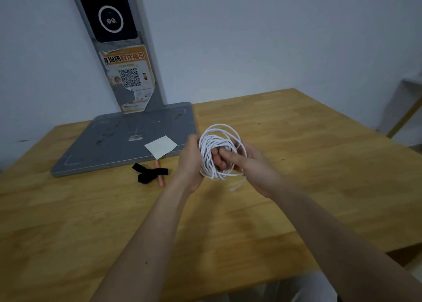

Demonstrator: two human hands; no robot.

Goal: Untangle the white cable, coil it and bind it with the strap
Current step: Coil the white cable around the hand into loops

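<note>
Looping in a loose bundle, white cable [219, 151] fills both hands.

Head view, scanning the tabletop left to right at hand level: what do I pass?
black strap → pink pen lying under it → left hand → white cable coil, held in both hands → right hand.
</note>
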